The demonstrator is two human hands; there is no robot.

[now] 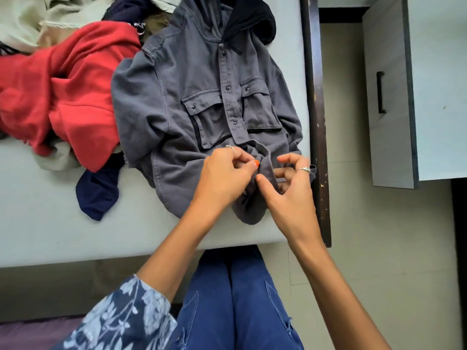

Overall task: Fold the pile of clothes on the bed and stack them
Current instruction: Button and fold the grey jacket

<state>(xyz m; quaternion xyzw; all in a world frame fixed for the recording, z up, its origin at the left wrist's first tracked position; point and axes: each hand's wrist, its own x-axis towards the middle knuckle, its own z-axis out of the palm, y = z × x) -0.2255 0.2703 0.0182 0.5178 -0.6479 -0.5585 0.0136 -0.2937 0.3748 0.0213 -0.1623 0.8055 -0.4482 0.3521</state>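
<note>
**Two hands work on the grey jacket at the edge of the bed**

Pale grey bedding covers the bed [50,218], and a dark wooden bed frame [316,122] runs down its right side. Past the frame is a tan floor [348,223] and a white cupboard door with a black handle [381,92].

A grey button-up jacket with a hood and two chest pockets [177,97] lies flat on the bed, front side up. Its hood points away from the person and has a black lining. The bottom of the jacket is close to the near edge of the bed.

The left hand [225,173] and the right hand [290,183] meet at the bottom front of the jacket. The left hand pinches the cloth strip there between thumb and curled fingers. The right hand has its thumb on top of the same strip and its fingers curled under the cloth. Both hands wear a ring. The two hands almost touch each other.

To the left of the jacket sits a messy pile. A crumpled red sweatshirt [63,92] is the biggest thing in it. A dark navy cloth [97,195] pokes out from under the red one, near the jacket's sleeve. Cream-coloured clothes [25,18] lie at the far left corner.

The person wears blue trousers [227,299] and a blue flowery sleeve [121,314].
</note>
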